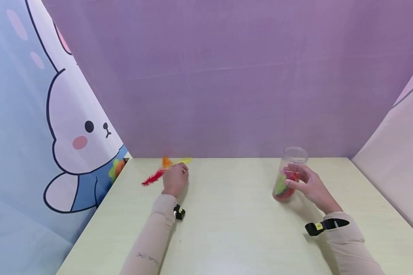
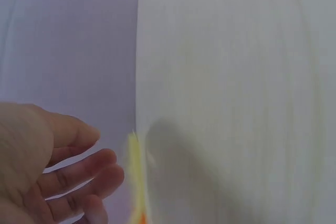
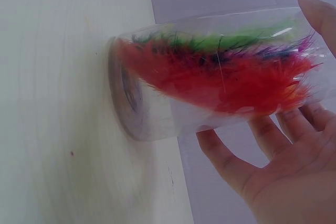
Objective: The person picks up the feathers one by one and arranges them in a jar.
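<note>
At the far left of the table, my left hand [image 1: 175, 178] is over a few loose feathers. A red feather [image 1: 153, 177] sticks out to its left, an orange feather [image 1: 166, 162] shows behind it and a yellow feather [image 1: 185, 160] lies by its fingertips. In the left wrist view the fingers [image 2: 102, 182] are loosely bent with nothing between them, beside the yellow feather [image 2: 136, 177]. My right hand [image 1: 308, 187] holds a clear, open-topped jar [image 1: 295, 152], thumb and fingers around its side. Red feathers [image 3: 220, 85] and green feathers [image 3: 220, 40] fill the jar, with some purple among them.
The pale table [image 1: 234, 214] ends at a purple backdrop [image 1: 241, 84] right behind the jar and feathers. A blue cloth with a cartoon rabbit [image 1: 86, 126] hangs on the left. A pale cloth [image 1: 402, 160] borders the right edge.
</note>
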The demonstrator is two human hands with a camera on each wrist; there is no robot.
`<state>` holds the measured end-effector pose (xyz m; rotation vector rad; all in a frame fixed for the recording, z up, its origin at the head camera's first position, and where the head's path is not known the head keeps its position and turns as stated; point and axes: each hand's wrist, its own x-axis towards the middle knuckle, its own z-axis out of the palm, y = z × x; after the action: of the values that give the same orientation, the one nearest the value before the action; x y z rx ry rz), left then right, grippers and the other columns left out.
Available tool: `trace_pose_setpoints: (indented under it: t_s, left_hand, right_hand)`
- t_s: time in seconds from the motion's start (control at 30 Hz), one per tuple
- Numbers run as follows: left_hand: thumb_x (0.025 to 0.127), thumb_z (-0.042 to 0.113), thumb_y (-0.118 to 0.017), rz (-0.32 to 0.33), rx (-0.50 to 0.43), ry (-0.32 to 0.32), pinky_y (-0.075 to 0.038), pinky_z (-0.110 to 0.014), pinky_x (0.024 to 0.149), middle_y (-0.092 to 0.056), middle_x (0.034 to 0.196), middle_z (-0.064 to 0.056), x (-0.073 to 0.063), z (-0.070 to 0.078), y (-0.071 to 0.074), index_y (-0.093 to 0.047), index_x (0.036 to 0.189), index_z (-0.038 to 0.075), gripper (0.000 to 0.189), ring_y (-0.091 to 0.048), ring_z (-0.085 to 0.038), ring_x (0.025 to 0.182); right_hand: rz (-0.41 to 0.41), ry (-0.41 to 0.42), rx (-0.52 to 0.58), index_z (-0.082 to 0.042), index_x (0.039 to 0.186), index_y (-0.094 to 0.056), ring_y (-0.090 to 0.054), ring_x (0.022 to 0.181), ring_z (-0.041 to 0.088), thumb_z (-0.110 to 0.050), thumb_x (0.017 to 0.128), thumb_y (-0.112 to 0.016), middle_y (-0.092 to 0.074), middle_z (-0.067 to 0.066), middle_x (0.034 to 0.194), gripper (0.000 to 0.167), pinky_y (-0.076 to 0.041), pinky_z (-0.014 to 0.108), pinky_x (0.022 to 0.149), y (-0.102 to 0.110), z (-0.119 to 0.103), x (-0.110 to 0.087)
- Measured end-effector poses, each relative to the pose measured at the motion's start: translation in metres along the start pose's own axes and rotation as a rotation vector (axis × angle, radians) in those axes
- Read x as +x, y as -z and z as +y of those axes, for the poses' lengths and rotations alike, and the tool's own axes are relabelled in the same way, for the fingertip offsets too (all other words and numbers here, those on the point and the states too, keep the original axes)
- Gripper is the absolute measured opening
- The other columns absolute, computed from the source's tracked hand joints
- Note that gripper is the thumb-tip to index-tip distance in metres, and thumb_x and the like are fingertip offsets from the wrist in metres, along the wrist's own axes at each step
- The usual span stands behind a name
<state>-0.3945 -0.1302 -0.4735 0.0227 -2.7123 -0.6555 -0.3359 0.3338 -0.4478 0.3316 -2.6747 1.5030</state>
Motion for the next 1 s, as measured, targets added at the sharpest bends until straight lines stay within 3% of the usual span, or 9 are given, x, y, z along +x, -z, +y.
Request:
trace_pose_setpoints:
  t_s: [0.13, 0.3, 0.47, 0.63, 0.73, 0.87, 1.0]
  left_hand:
    - [0.095, 0.014, -0.065, 0.015, 0.021, 0.025, -0.055, -0.043, 0.059, -0.078, 0.094, -0.009, 0.0, -0.025, 0.009, -0.075, 0.1, 0.01, 0.012, -0.071, -0.031, 0.075]
    - [0.094, 0.013, -0.063, 0.03, 0.031, 0.073, -0.055, -0.053, 0.063, -0.077, 0.097, -0.015, 0.004, -0.05, 0.018, -0.075, 0.103, 0.008, 0.016, -0.072, -0.042, 0.081]
    - [0.096, 0.015, -0.064, 0.024, 0.046, 0.133, -0.055, -0.054, 0.065, -0.077, 0.101, -0.016, 0.01, -0.07, 0.027, -0.074, 0.109, 0.008, 0.018, -0.071, -0.043, 0.084]
    - [0.099, 0.023, -0.064, -0.043, 0.057, 0.182, -0.055, -0.053, 0.071, -0.075, 0.109, -0.019, 0.014, -0.082, 0.031, -0.068, 0.12, 0.008, 0.027, -0.071, -0.043, 0.089]
    - [0.1, 0.02, -0.059, -0.073, 0.074, 0.199, -0.056, -0.055, 0.076, -0.073, 0.117, -0.022, 0.016, -0.088, 0.031, -0.064, 0.129, 0.006, 0.032, -0.07, -0.044, 0.094]
    - [0.1, 0.014, -0.049, -0.113, 0.092, 0.214, -0.056, -0.059, 0.083, -0.069, 0.127, -0.024, 0.016, -0.091, 0.033, -0.06, 0.137, 0.004, 0.04, -0.069, -0.047, 0.102]
    - [0.099, 0.012, -0.044, -0.169, 0.116, 0.225, -0.056, -0.061, 0.087, -0.066, 0.133, -0.024, 0.017, -0.092, 0.035, -0.057, 0.142, 0.005, 0.045, -0.068, -0.049, 0.106]
  right_hand:
    - [0.005, 0.001, 0.001, -0.014, 0.152, -0.042, -0.049, 0.135, 0.023, -0.039, 0.096, -0.072, -0.056, 0.011, 0.147, 0.068, -0.043, 0.045, 0.105, -0.002, 0.001, -0.002]
    - [0.012, 0.0, -0.013, -0.015, 0.153, -0.042, -0.05, 0.131, 0.013, -0.04, 0.096, -0.071, -0.057, 0.009, 0.147, 0.068, -0.044, 0.033, 0.102, -0.003, 0.003, -0.006]
    - [0.015, -0.005, -0.013, -0.016, 0.153, -0.043, -0.049, 0.132, 0.018, -0.04, 0.096, -0.071, -0.057, 0.01, 0.147, 0.068, -0.044, 0.035, 0.101, -0.005, 0.003, -0.008]
    - [0.02, 0.005, -0.007, -0.014, 0.151, -0.043, -0.051, 0.126, 0.006, -0.04, 0.095, -0.073, -0.059, 0.006, 0.145, 0.069, -0.045, 0.025, 0.097, -0.006, 0.004, -0.008]
    - [0.022, 0.006, -0.002, -0.013, 0.151, -0.044, -0.051, 0.123, 0.0, -0.04, 0.094, -0.073, -0.061, 0.0, 0.142, 0.069, -0.045, 0.02, 0.095, -0.007, 0.004, -0.008]
    - [0.021, -0.004, 0.003, -0.013, 0.151, -0.044, -0.05, 0.123, 0.0, -0.041, 0.094, -0.073, -0.062, -0.004, 0.14, 0.07, -0.044, 0.029, 0.099, -0.007, 0.004, -0.009]
    - [0.016, -0.006, 0.004, -0.013, 0.152, -0.043, -0.049, 0.125, 0.002, -0.041, 0.095, -0.073, -0.061, 0.001, 0.143, 0.071, -0.044, 0.032, 0.1, -0.007, 0.004, -0.009]
